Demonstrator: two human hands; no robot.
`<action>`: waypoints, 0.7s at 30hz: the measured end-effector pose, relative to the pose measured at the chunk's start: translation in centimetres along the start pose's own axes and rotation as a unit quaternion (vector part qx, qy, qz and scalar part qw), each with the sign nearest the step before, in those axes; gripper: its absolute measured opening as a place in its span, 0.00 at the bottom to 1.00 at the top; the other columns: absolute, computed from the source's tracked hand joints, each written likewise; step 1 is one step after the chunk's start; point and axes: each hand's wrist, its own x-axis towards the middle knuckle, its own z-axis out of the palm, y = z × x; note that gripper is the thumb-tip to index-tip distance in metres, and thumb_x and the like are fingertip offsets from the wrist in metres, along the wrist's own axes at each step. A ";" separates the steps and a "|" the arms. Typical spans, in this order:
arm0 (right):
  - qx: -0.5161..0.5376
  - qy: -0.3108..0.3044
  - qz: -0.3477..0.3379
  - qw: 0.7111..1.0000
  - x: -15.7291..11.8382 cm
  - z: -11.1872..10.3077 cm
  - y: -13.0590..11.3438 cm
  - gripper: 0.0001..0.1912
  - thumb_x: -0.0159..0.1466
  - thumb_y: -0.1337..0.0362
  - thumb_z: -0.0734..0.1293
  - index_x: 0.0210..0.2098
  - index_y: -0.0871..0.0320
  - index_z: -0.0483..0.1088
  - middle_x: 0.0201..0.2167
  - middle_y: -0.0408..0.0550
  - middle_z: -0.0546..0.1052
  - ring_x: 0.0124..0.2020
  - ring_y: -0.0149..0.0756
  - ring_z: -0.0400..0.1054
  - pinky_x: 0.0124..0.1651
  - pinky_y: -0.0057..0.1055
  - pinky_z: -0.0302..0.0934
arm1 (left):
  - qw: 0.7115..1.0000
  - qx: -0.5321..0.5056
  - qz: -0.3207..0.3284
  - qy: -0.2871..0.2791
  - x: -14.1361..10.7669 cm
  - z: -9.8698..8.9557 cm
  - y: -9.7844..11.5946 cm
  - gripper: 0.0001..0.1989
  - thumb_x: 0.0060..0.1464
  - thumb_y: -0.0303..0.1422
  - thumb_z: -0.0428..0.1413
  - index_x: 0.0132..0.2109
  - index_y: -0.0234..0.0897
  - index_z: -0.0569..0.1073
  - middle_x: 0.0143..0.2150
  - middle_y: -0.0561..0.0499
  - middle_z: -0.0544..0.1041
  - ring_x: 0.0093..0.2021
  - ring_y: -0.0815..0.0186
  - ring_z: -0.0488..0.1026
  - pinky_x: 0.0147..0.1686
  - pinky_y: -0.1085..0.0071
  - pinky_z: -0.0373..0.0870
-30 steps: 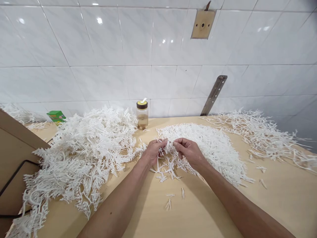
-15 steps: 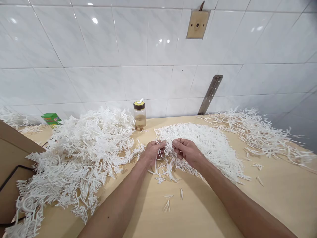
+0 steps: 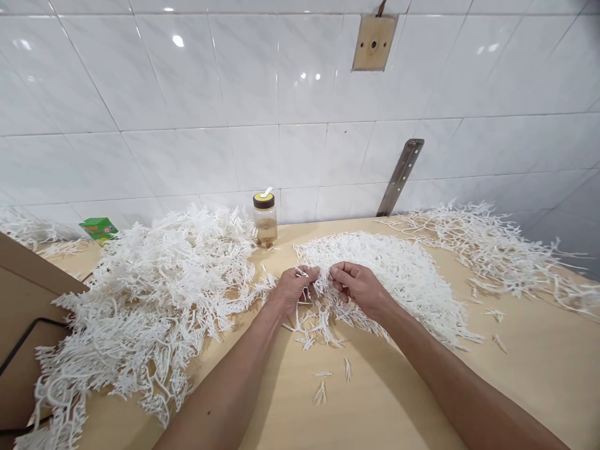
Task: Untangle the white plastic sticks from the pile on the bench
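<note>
Near the middle of the wooden table [image 3: 375,400], my left hand [image 3: 299,284] is closed on thin white branched strands [image 3: 322,322], some of which hang below its fingers. Close beside it, my right hand [image 3: 351,284] is pinched at the near left edge of a flat, dense pile of short white pieces [image 3: 389,262]; whatever lies between its fingertips is too small to make out. A tall, loose heap of white strands [image 3: 164,287] spreads to the left of my hands.
Behind my hands stands a jar [image 3: 265,222] with a dark and yellow lid. A green box [image 3: 99,229] is at the back left, with a brown panel [image 3: 32,281] nearer. Long white strands [image 3: 492,250] lie at the right. A metal bracket [image 3: 400,178] leans by the tiled wall.
My hands remain close together, with the left fingertips shifted slightly right and the hanging strands moved a little. The camera view has shifted slightly.
</note>
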 end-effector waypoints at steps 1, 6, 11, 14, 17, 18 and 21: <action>-0.017 0.015 -0.005 1.000 0.1 -0.1 0.1 0.18 0.57 0.50 0.71 0.30 0.59 0.69 0.19 0.39 0.67 0.17 0.25 0.59 0.18 0.24 0.55 | 1.000 0.019 -0.008 -0.022 -0.2 0.0 0.1 0.23 0.36 0.45 0.69 0.29 0.35 0.69 0.19 0.56 0.68 0.17 0.73 0.64 0.18 0.75 0.62; -0.127 0.075 -0.038 0.988 0.1 -0.1 0.5 0.13 0.60 0.53 0.67 0.30 0.58 0.68 0.19 0.38 0.68 0.15 0.26 0.60 0.18 0.26 0.58 | 0.997 0.006 -0.024 -0.070 -0.6 0.0 0.6 0.21 0.34 0.40 0.70 0.32 0.33 0.72 0.21 0.56 0.68 0.18 0.75 0.63 0.20 0.76 0.60; -0.203 0.081 -0.059 0.974 -0.1 0.3 0.6 0.11 0.62 0.56 0.64 0.32 0.58 0.67 0.20 0.39 0.68 0.14 0.27 0.62 0.18 0.26 0.58 | 1.000 -0.008 -0.012 0.007 -0.3 0.3 0.4 0.15 0.37 0.38 0.66 0.31 0.35 0.72 0.21 0.56 0.65 0.19 0.73 0.63 0.19 0.76 0.58; -0.193 0.080 -0.060 0.976 -0.1 0.7 0.8 0.12 0.63 0.55 0.64 0.32 0.58 0.67 0.19 0.38 0.68 0.14 0.27 0.62 0.18 0.26 0.57 | 0.998 0.043 0.015 0.037 -0.5 0.7 0.4 0.15 0.39 0.40 0.65 0.28 0.35 0.70 0.20 0.56 0.65 0.19 0.73 0.61 0.19 0.75 0.56; -0.152 0.084 -0.060 0.983 -0.1 1.1 0.9 0.14 0.63 0.53 0.64 0.32 0.58 0.66 0.18 0.37 0.67 0.13 0.26 0.61 0.17 0.26 0.56 | 0.994 0.085 0.054 0.050 -0.6 1.0 0.2 0.17 0.39 0.43 0.66 0.25 0.35 0.69 0.19 0.57 0.63 0.19 0.74 0.59 0.20 0.75 0.55; -0.139 0.085 -0.061 0.985 -0.1 1.2 1.0 0.14 0.63 0.52 0.64 0.31 0.57 0.65 0.18 0.37 0.66 0.13 0.26 0.60 0.17 0.25 0.56 | 0.992 0.092 0.065 0.054 -0.6 1.0 0.2 0.17 0.39 0.43 0.66 0.25 0.34 0.69 0.19 0.57 0.64 0.19 0.74 0.58 0.20 0.75 0.55; -0.113 0.082 -0.061 0.988 -0.1 1.4 1.1 0.17 0.62 0.49 0.65 0.31 0.57 0.65 0.18 0.37 0.66 0.14 0.26 0.60 0.17 0.25 0.56 | 0.992 0.095 0.074 0.046 -0.5 0.9 0.0 0.17 0.40 0.42 0.65 0.25 0.34 0.71 0.19 0.56 0.66 0.20 0.73 0.61 0.22 0.74 0.56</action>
